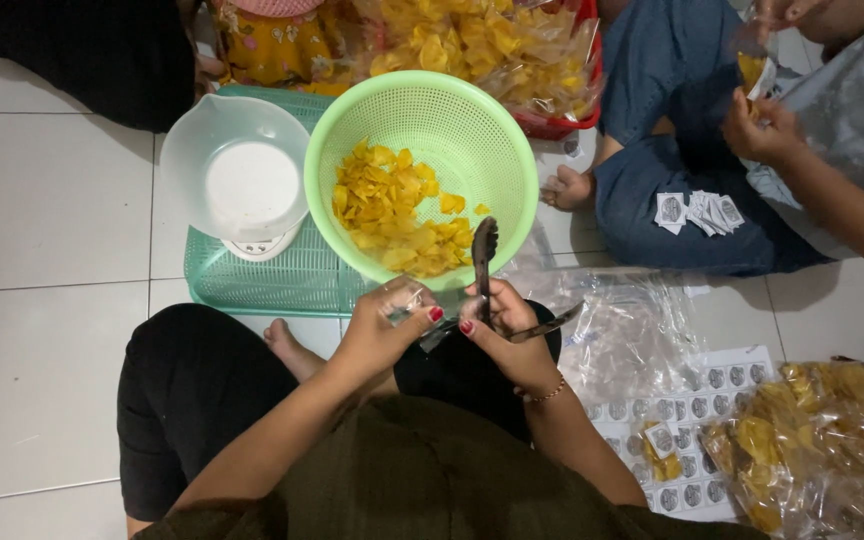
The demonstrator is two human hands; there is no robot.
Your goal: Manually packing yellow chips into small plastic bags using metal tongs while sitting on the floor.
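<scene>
My left hand (384, 330) pinches a small clear plastic bag (404, 300) in front of my lap. Beside it, my right hand (505, 330) grips dark metal tongs (483, 262) whose tips point up over the rim of a green perforated basket (512, 150). The basket holds a pile of yellow chips (397, 210). My thumbs nearly touch at the bag's mouth.
A white kitchen scale with a clear bowl (237, 175) stands on a teal tray (282, 285) to the left. A big bag of chips (482, 45) lies beyond. A second person (742, 140) sits at right holding a packet. Filled bags (817, 440), label sheets (697, 490) and empty bags (627, 325) lie at right.
</scene>
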